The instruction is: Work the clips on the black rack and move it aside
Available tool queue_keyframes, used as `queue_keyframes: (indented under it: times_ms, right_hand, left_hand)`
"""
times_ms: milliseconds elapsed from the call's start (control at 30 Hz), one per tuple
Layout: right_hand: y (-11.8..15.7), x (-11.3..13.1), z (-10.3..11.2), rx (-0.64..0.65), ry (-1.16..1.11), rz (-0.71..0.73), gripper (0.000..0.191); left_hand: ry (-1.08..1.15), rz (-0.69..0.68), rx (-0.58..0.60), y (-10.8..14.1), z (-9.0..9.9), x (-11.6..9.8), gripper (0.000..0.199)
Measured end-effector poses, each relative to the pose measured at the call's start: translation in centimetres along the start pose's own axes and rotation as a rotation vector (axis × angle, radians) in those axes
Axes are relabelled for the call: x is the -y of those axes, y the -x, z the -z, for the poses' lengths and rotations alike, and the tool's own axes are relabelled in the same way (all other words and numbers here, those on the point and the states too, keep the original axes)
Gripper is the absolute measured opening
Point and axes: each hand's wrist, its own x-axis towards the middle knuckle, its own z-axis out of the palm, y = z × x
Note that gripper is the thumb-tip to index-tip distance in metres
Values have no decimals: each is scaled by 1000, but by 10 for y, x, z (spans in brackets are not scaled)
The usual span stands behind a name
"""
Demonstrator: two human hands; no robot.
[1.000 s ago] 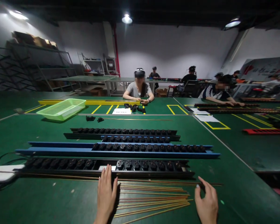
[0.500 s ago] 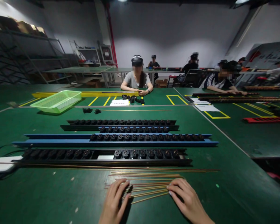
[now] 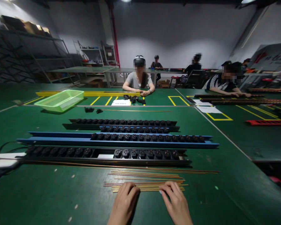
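Several thin brass-coloured rods (image 3: 150,186) lie side by side on the green table near its front edge. My left hand (image 3: 126,200) rests on the left part of the rods, fingers bent and close together; whether they pinch a rod is hidden. Over the right part is my right hand (image 3: 174,198), its fingers apart and touching the nearest rods, with nothing gripped. Just beyond lie longer rods (image 3: 178,170) and a black channel (image 3: 150,161) filled with black socket pieces, with a gap left of its middle.
Behind are blue channels (image 3: 61,139) and another black channel (image 3: 70,126) with sockets. A green basket (image 3: 61,101) stands back left, a white object (image 3: 4,160) at left. A person (image 3: 139,78) sits opposite, behind a yellow channel (image 3: 96,93).
My left hand has moved right and my right hand slightly left, so they are closer together. The slanted near rods now lie nearly parallel. The view has shifted slightly.
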Motion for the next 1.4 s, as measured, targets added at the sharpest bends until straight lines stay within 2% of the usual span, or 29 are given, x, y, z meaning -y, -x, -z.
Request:
queue_keyframes:
  times_ms: [133,267,367,500,600,733,867,933,1033,1200,1400]
  right_hand:
    - [-10,-1,9,49,77,116,21]
    - [-21,-9,21,212,173,304,20]
    - [-28,-12,25,338,279,390,19]
    - [-39,-7,21,396,357,383,18]
    - [-49,-1,19,399,364,366,19]
    - [-60,1,21,421,340,356,18]
    - [-63,-2,30,430,307,327,17]
    - [-62,-4,36,407,225,314,17]
    - [-60,-7,44,328,41,343,27]
    - [-66,-5,43,115,-101,352,33]
    - [-100,2,36,-191,-184,278,31]
  left_hand:
    - [-58,-43,30,-2,-3,5,24]
    - [-160,-204,14,-1,-6,13,37]
    - [-230,-301,27,-5,-6,17,36]
    - [-258,-261,135,-18,-4,12,33]
    - [-244,-181,160,-25,-6,5,29]
    - [-199,-125,135,-28,-12,2,29]
    - [-187,-148,21,-24,-17,5,38]
    - [-170,-185,-57,-24,-17,7,35]
    - [-137,-231,-174,-26,-10,7,26]
    - [-102,-230,-396,-47,8,0,24]
    - [-114,-170,-437,-87,29,-3,30]
